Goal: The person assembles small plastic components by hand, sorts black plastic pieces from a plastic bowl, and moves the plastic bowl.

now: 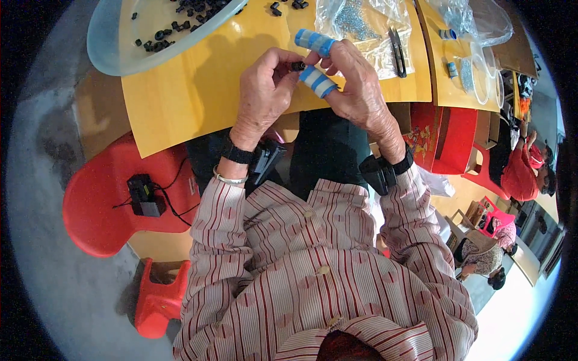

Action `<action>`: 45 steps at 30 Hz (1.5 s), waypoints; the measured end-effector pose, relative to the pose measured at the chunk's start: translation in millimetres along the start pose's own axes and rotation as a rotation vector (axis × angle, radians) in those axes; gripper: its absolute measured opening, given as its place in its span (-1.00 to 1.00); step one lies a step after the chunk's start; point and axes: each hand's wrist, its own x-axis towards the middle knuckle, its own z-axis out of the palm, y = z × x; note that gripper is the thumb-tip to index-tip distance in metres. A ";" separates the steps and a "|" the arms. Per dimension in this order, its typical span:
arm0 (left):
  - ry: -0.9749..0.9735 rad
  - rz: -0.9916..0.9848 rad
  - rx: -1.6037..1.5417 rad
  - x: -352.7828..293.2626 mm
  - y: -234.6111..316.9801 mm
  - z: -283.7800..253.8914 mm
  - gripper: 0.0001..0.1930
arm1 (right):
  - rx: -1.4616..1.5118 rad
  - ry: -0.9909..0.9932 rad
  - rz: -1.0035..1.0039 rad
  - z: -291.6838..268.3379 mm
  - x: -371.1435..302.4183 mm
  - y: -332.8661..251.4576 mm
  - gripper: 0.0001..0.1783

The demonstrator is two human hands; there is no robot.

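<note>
Between left hand (265,90) and right hand (359,84), one black fitting (297,66)

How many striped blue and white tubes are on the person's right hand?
2 showing: one striped blue and white tube is around a finger of the right hand, and the second tube is around its thumb. Other fingers are partly hidden, so maybe more.

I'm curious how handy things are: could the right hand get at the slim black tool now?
Probably yes: the right hand is close to the slim black tool, which lies uncovered, with nothing apparently blocking it.
</note>
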 end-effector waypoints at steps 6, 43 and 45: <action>0.003 -0.041 -0.062 -2.7 1.9 -2.6 -0.82 | 0.261 0.077 0.177 -3.4 -8.2 6.2 -0.56; 0.239 -0.212 -0.511 -6.0 16.9 -10.9 -0.79 | 0.315 0.129 0.152 21.6 40.1 0.3 -0.48; 0.224 -0.187 -0.537 -7.4 14.8 -12.9 -0.79 | 0.526 0.144 0.232 26.3 23.5 -8.8 -0.47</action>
